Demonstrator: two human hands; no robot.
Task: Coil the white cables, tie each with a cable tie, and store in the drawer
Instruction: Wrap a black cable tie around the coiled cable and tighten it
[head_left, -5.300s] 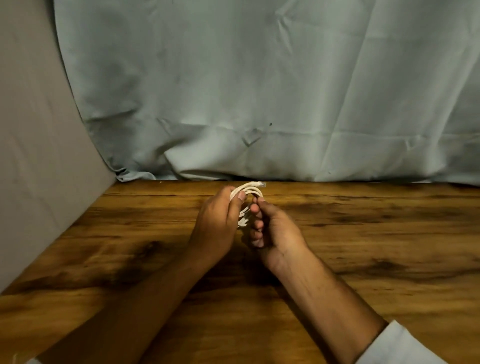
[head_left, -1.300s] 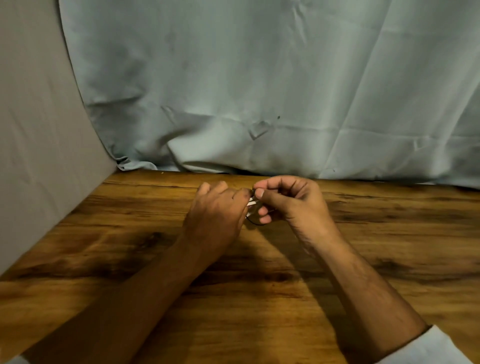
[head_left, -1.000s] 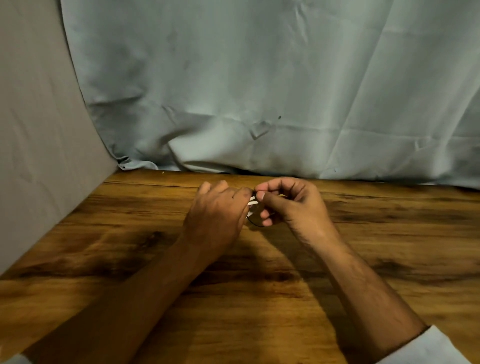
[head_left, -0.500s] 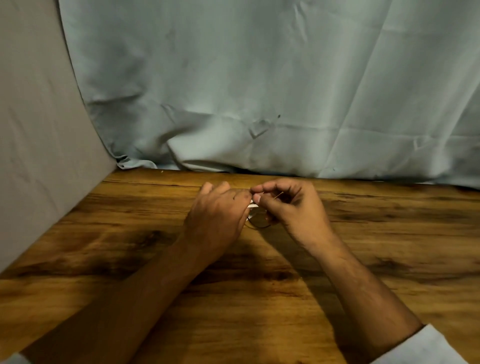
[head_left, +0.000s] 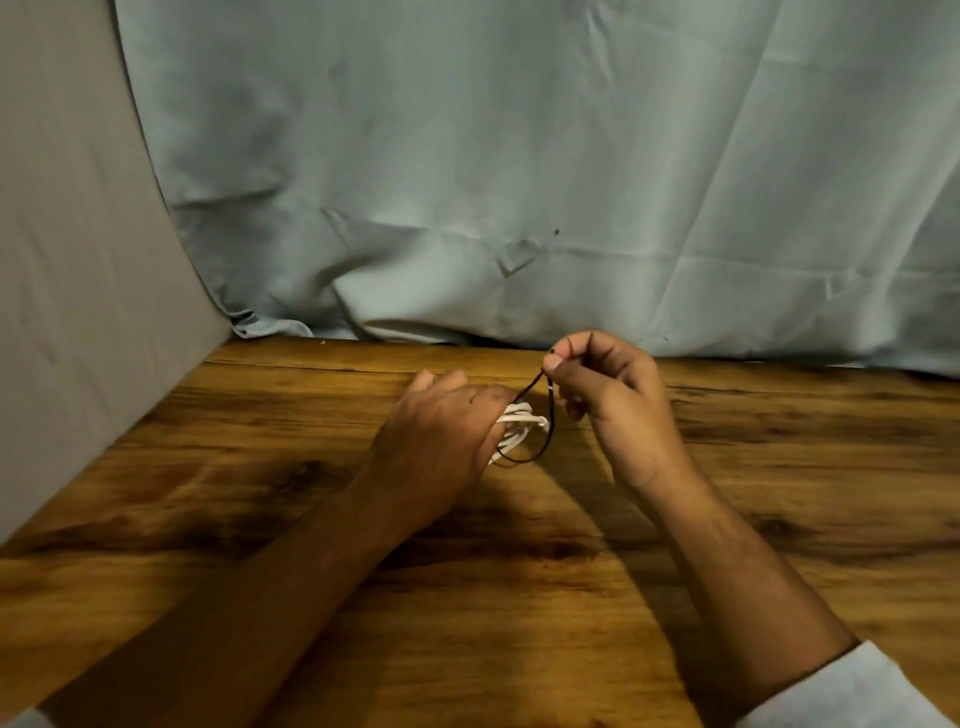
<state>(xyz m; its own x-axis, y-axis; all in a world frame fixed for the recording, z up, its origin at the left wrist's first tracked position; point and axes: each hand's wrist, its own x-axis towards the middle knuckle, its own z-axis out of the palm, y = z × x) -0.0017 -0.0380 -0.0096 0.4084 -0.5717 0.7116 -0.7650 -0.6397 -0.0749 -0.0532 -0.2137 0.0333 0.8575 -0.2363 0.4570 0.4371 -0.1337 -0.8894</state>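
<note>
Left hand (head_left: 441, 441) grips coiled cable (head_left: 517, 423) — right hand (head_left: 608, 395) pinches tie (head_left: 545, 415).

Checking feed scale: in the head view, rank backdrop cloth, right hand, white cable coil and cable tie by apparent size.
1. backdrop cloth
2. right hand
3. white cable coil and cable tie: alike; left hand hides much of the coil.

The left hand (head_left: 441, 441) covers most of the cable (head_left: 517, 418); only a few white loops show past its fingers. The ends of the tie (head_left: 549, 441) vanish inside the pinch of the right hand (head_left: 608, 395). Both forearms run off the bottom edge.
</note>
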